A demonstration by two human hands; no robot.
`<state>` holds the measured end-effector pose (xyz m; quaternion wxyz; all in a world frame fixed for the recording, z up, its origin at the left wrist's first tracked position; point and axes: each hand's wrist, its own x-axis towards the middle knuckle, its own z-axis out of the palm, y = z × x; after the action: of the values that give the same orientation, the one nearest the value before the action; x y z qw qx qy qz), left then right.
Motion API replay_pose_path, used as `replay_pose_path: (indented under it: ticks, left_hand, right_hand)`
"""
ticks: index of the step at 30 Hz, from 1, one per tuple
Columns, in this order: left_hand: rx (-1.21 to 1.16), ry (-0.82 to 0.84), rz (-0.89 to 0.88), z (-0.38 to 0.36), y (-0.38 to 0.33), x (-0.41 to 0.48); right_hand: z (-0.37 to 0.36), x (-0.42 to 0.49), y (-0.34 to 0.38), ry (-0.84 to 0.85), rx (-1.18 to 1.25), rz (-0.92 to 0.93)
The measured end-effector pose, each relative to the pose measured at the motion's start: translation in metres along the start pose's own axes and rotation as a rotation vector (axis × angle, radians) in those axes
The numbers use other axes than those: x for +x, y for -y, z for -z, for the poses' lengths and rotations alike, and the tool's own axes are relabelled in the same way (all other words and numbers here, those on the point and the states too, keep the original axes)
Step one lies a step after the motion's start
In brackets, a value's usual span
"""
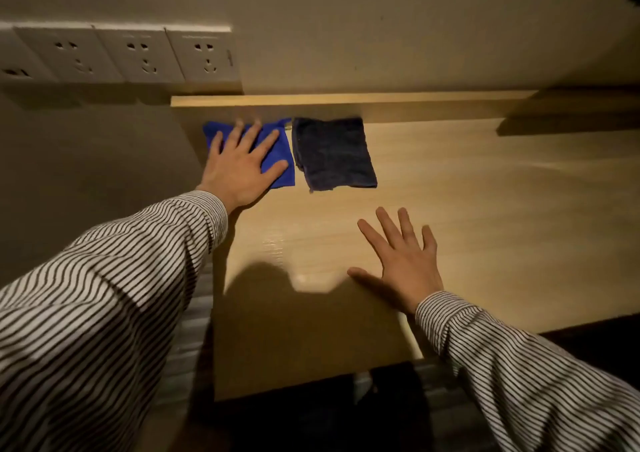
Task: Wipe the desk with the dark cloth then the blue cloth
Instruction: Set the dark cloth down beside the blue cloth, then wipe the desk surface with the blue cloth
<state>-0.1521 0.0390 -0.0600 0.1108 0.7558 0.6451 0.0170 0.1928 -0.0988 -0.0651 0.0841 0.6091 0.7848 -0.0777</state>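
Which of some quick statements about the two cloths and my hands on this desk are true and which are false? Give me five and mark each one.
1. The left hand lies flat on the blue cloth. True.
2. The dark cloth lies to the left of the blue cloth. False: it lies to its right, close beside it.
3. The right hand is gripping the dark cloth. False: it is open with fingers spread over the bare desk, apart from both cloths.
4. Both cloths lie near the desk's far edge, by the wall. True.
5. A plug sits in one of the wall sockets. False: the sockets that show are empty.
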Motion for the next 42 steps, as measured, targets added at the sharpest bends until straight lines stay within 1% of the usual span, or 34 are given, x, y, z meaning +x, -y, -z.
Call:
replay_pose_path:
  ticks: [5, 16, 20, 27, 32, 34, 38, 42]
  left_hand:
    - [0.027, 0.06, 0.027, 0.0, 0.001, 0.0]
    - [0.056, 0.071, 0.041, -0.012, -0.018, -0.053]
    - [0.06, 0.07, 0.068, -0.02, -0.033, -0.086]
    - [0.057, 0.076, 0.107, -0.031, -0.067, -0.161]
    - [0.05, 0.055, 0.109, -0.045, -0.089, -0.223]
    - [0.038, 0.057, 0.11, -0.051, -0.095, -0.244]
    - [0.039, 0.046, 0.155, -0.064, -0.111, -0.272]
    - [0.053, 0.004, 0.196, -0.074, -0.129, -0.294]
  right_hand:
    - [-0.002, -0.003, 0.001, -0.045, -0.016, 0.004]
    - [-0.011, -0.003, 0.0, -0.13, 0.043, 0.012]
    - [-0.013, -0.004, -0.001, -0.154, 0.071, 0.02]
    - [-0.007, -0.008, -0.001, -0.142, 0.105, 0.054]
    - [-0.002, -0.025, -0.003, -0.286, 0.225, 0.125]
    - [-0.002, -0.035, -0.007, -0.315, 0.243, 0.133]
    - [-0.005, -0.062, -0.027, -0.269, 0.157, 0.146]
    - [-0.01, -0.085, -0.049, -0.179, 0.148, 0.117]
